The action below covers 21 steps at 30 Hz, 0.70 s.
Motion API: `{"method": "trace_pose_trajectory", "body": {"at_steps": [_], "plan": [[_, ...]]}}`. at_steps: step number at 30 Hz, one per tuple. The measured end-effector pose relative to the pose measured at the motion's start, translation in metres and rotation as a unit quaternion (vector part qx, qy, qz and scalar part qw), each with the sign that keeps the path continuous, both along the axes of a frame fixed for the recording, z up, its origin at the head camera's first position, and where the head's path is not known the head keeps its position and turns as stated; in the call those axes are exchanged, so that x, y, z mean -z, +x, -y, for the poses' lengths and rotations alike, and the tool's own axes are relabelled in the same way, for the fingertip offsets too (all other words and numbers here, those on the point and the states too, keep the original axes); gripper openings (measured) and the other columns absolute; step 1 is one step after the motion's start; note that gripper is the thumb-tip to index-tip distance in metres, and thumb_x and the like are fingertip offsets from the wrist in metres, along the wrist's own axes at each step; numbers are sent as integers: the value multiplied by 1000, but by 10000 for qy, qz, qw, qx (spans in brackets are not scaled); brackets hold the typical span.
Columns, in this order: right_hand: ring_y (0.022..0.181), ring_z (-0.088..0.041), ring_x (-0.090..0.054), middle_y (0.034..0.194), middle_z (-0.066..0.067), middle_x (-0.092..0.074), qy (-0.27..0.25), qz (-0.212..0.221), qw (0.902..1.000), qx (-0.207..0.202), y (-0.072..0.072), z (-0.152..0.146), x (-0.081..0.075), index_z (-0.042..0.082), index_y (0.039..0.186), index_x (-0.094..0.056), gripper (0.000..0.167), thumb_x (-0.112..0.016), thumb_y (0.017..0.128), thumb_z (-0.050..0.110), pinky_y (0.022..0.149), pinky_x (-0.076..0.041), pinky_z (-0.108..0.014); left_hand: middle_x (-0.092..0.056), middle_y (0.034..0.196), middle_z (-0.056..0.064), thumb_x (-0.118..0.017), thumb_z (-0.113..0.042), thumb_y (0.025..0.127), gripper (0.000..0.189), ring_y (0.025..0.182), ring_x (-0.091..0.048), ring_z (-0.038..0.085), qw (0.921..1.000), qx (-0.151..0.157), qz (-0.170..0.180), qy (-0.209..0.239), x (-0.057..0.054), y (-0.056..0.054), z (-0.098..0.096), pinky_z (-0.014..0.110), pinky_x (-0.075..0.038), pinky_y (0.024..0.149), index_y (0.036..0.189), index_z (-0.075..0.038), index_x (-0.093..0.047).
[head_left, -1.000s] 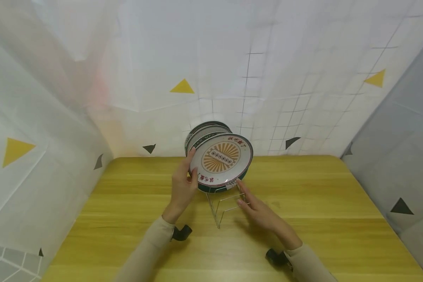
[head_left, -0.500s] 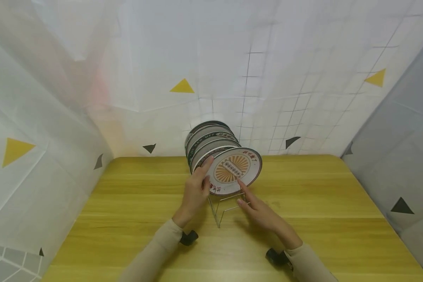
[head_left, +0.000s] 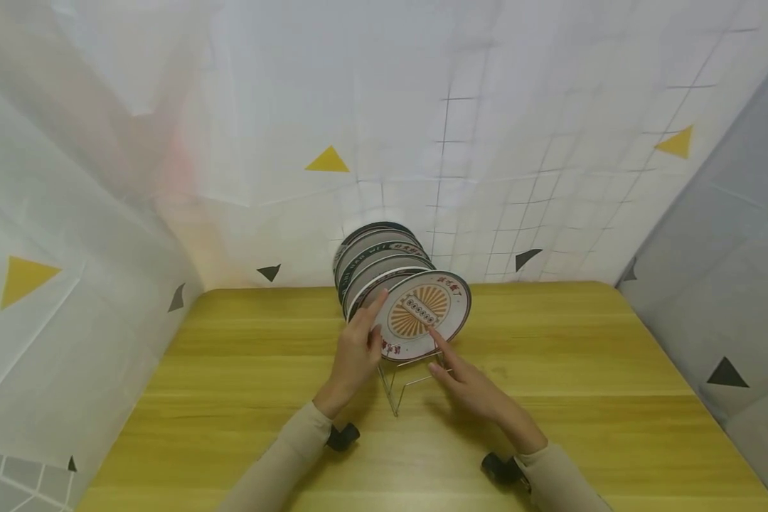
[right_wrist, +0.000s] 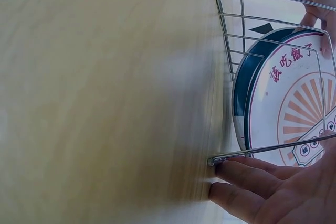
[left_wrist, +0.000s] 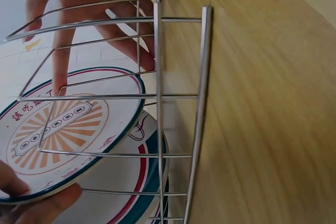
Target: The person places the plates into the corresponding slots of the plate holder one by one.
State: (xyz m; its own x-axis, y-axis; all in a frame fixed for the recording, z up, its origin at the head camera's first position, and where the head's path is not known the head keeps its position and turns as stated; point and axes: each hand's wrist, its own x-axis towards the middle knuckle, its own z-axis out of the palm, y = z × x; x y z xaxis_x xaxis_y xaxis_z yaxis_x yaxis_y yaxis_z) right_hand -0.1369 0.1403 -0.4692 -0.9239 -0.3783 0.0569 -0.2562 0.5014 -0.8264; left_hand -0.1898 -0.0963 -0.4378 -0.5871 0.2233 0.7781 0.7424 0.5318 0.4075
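Note:
My left hand [head_left: 352,355] pinches the left edge of a round white plate [head_left: 451,309] with a dark green rim, red lettering and an orange sunburst. In the left wrist view, its thumb and fingers [left_wrist: 52,203] lie on either side of that rim. The plate leans tilted in a wire plate rack [left_wrist: 158,124]. Behind it several similar plates [head_left: 384,245] stand in a row. My right hand [head_left: 476,387] is at the rack's right side with fingers mostly straight. Its index fingertip touches the plate's face, and other fingers [right_wrist: 247,177] rest by the rack's bottom wire.
The rack stands on a yellow wood-grain table [head_left: 230,384]. White sheeting [head_left: 262,128] with triangles and grid lines hangs behind and at both sides. Black fittings [head_left: 343,436] sit at both wrists. Front slots of the rack hold no plate.
My left hand has brought the front plate rightward and nearer, apart from the plate behind, and lowered it slightly into the rack. The right hand has stayed almost still.

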Motion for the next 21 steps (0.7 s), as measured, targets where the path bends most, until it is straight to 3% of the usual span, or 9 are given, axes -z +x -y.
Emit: {"method": "trace_pose_trajectory", "body": {"at_steps": [4, 8, 15, 21], "plan": [[136, -49, -38, 163, -9, -18, 27, 47, 10000, 23, 1, 0, 0, 38, 157, -4, 65, -41, 104, 41, 108, -31, -65, -64, 108, 11, -57, 16, 81, 73, 90, -60, 20, 9999, 66, 133, -13, -1, 1, 1, 35, -55, 75, 147, -14, -44], [135, -48, -39, 163, -6, -16, 64, 34, 10000, 38, 1, 1, -1, 37, 157, -5, 65, -42, 104, 41, 108, -32, -65, -63, 114, 11, -56, 15, 82, 74, 95, -61, 21, 9996, 108, 233, -76, -1, 1, 1, 35, -55, 78, 148, -14, -41], [137, -45, -40, 161, -13, -23, 141, 181, 9997, 95, 1, 1, -1, 40, 157, -4, 66, -43, 103, 43, 109, -32, -64, -58, 123, 15, -54, 15, 84, 77, 91, -61, 22, 9989, 47, 272, -388, 1, 1, 2, 32, -57, 74, 151, -13, -32], [136, -45, -40, 159, -17, -27, 131, 210, 9996, 102, 0, 1, 0, 40, 157, -5, 66, -43, 103, 43, 109, -32, -64, -57, 114, 14, -53, 16, 83, 82, 82, -58, 21, 9971, 43, 423, -633, 2, 4, 4, 28, -55, 67, 154, -14, -25]]}}
